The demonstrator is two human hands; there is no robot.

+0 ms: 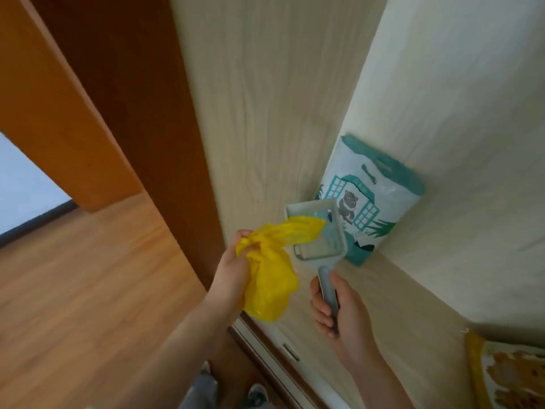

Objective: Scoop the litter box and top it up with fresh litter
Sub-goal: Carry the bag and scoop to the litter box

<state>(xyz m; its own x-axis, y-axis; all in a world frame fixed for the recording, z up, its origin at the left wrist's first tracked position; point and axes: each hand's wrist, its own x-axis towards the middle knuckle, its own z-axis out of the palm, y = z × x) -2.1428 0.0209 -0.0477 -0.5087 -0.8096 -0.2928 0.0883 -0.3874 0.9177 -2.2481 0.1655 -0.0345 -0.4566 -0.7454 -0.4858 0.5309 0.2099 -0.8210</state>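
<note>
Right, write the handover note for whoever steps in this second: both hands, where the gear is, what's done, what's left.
Left hand: grips a scrunched yellow plastic bag, one loose end trailing over the scoop.
Right hand: fingers wrapped round the handle of the grey litter scoop, held up in the air; tray looks empty.
Teal-and-white litter bag with the cat print stands against the wall, top looks closed.
Litter box: not in view.
Done: cannot tell from here.
Left: by the look of it, scooping and the fresh-litter top-up.

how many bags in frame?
3. A yellow plastic bag held in the left hand; a teal litter bag against the wall; a yellow-edged bag cut off at bottom right. More may lie outside view.
</note>
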